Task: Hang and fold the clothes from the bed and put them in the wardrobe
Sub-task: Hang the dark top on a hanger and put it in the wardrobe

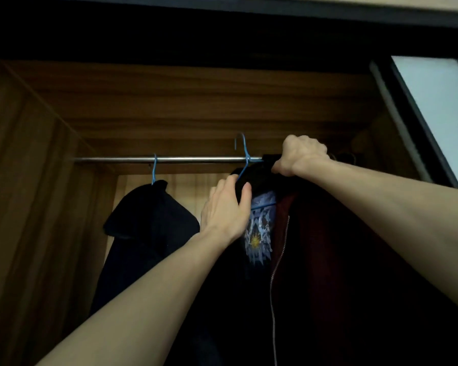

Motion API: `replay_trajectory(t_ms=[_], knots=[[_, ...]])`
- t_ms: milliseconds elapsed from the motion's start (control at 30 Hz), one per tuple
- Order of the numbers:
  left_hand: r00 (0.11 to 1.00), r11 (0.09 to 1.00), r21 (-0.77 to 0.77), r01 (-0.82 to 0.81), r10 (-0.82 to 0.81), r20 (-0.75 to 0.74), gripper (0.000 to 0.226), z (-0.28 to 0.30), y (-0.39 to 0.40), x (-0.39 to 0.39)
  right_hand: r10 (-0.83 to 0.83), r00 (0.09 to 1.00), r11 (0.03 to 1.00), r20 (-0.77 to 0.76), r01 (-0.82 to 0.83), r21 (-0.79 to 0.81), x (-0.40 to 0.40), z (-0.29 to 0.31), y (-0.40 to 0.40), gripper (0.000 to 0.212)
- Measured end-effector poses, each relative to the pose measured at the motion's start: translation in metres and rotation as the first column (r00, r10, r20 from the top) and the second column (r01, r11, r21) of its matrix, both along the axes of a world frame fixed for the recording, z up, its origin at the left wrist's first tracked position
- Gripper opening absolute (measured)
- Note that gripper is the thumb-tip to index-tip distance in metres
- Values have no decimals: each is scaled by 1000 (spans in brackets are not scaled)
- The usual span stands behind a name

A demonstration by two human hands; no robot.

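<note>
While the left hand [226,207] pinches soft black cloth [259,180] on a thin blue wire hanger [245,154], the right hand [300,155] grips dark fabric.

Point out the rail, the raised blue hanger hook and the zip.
rail [196,159], head view, bare middle stretch.
blue hanger hook [243,143], head view, curved top above the rail.
zip [273,276], head view, teeth on the red garment.

Rail: we see a metal rail [196,159] spanning the wooden wardrobe [37,180].
Left hanger: a blue hanger [154,169] hooks over it, carrying a dark hoodie [148,220].
Right: dark clothes [341,247] hang bunched.
</note>
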State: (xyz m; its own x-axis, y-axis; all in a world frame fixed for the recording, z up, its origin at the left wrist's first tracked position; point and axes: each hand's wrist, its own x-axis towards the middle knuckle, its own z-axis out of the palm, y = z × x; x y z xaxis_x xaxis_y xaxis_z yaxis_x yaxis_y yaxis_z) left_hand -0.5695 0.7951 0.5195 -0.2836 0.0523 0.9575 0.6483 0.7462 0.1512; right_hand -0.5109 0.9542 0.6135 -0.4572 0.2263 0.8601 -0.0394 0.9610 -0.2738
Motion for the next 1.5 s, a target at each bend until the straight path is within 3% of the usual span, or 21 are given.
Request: replay_trajectory(t_ms=[233, 467, 633, 900, 1033, 1133, 1367, 1500], knots=[[999, 998, 53, 13, -15, 35, 50, 12, -2, -24, 4, 998, 999, 60, -1, -39, -22, -7, -7, 43], [1000, 1000, 13, -1, 0, 25, 50, 6, 8, -24, 20, 987, 999, 160, -13, -43, -32, -24, -25, 55], [999, 1000, 17, -14, 13, 37, 52, 0, 0, -25, 70, 983, 996, 171, -60, -62, -34, -35, -33, 52], [997, 998, 9, -59, 58, 56, 47, -25, -21, -13, 88, 987, 995, 133, -94, 45, -16, -54, -43, 54], [994, 996, 24, -85, 83, 73, 47, -38, -25, 3, 199, 958, 980, 205, -198, -25, 4, -60, -38, 40], [994, 996, 39, -86, 83, 72, 47, -46, -28, 15, 386, 887, 922, 252, -362, -138, 11, -69, -31, 45], [991, 990, 69, -125, 122, 46, 45, -60, -42, 47, 588, 808, 800, -39, -587, -124, 13, -102, -33, 56], [990, 985, 112, -128, 121, 69, 48, -61, -48, 64, 622, 775, 775, -106, -629, -50, 16, -117, -45, 54]])
